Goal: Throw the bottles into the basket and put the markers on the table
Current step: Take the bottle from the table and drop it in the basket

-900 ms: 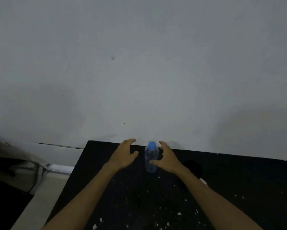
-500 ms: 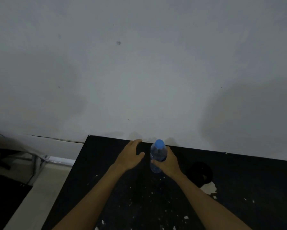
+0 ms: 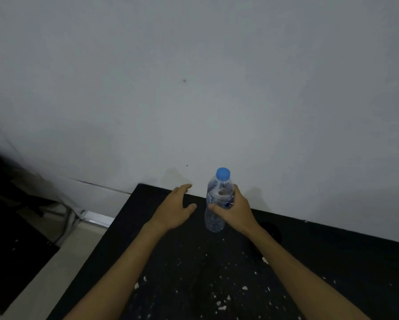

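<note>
Your right hand (image 3: 234, 210) is wrapped around the bottle (image 3: 218, 199), holding it upright near the table's (image 3: 332, 262) far edge by the wall. Your left hand (image 3: 174, 210) is spread open just beside it, touching nothing.

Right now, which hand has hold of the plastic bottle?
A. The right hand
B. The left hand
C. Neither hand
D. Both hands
A: the right hand wraps its fingers around the bottle, while the left hand is open beside it, not touching.
</note>
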The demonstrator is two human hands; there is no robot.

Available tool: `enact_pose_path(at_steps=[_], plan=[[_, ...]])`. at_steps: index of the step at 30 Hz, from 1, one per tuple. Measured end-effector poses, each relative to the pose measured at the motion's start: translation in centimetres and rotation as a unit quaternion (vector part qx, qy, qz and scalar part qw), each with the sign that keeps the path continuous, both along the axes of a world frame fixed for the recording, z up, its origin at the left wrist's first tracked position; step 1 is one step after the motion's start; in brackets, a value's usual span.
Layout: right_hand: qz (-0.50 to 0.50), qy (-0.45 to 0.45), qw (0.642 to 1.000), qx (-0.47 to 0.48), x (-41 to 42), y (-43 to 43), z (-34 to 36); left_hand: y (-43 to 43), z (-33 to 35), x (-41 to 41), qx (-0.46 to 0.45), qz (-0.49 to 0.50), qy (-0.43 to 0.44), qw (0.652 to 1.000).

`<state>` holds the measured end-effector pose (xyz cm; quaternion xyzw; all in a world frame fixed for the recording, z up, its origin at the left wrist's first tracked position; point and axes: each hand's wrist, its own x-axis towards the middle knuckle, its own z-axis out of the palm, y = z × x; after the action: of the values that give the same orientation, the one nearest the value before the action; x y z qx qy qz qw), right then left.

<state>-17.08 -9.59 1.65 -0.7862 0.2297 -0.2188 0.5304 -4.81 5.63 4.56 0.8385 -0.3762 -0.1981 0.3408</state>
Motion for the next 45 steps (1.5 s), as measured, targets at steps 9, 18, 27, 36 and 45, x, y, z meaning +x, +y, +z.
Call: enact_pose_path(at_steps=[9,18,27,36,45], plan=[[0.123,-0.047,0.991,0.012,-3.4,8.8,4.2,10.9,3.6,-6.4,-0.014,0.098,-0.043,0.994],[0.242,-0.063,0.968,0.002,-4.1,20.1,6.2,23.1,5.5,-10.2,-0.030,0.201,-0.077,0.976],[0.307,-0.055,0.950,0.026,-3.4,33.7,6.5,37.5,4.8,-12.4,-0.046,0.271,-0.088,0.957],[0.348,-0.037,0.935,0.057,-3.4,47.9,2.3,51.4,-0.1,-15.0,-0.010,0.324,-0.058,0.944],[0.427,0.021,0.902,0.065,-0.4,54.4,-5.8,57.4,-6.9,-13.7,0.014,0.388,-0.019,0.921]])
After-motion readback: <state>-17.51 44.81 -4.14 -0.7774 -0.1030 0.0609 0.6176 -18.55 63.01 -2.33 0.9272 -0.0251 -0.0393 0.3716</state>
